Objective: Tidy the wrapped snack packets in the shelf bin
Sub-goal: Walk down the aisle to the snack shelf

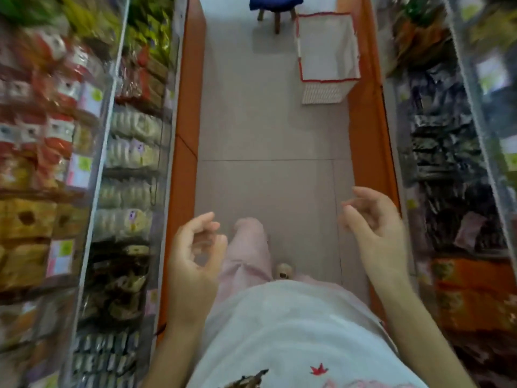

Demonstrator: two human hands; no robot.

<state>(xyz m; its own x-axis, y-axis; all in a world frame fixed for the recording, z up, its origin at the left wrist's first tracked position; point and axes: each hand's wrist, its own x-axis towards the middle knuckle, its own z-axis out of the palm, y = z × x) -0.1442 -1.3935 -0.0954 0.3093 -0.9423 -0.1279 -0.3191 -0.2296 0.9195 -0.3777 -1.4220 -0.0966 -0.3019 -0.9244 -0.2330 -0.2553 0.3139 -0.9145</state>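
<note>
I look down a narrow shop aisle, and the picture is blurred. My left hand (pixel 193 247) hangs over the floor with loosely curled fingers and holds nothing. My right hand (pixel 375 219) is also empty, fingers relaxed and half curled, near the right shelf base. Clear shelf bins on the left hold wrapped snack packets: pale round ones (pixel 131 152), red-and-white ones (pixel 56 107) and yellow ones (pixel 25 219). Bins on the right hold dark packets (pixel 447 152) and orange packets (pixel 472 289). Neither hand touches a bin.
A white basket with red trim (pixel 327 54) stands on the grey tile floor (pixel 265 121) ahead on the right. A blue-topped stool (pixel 275 7) stands beyond it. Orange shelf bases (pixel 181 163) line both sides. My pink trouser leg (pixel 249 253) steps forward.
</note>
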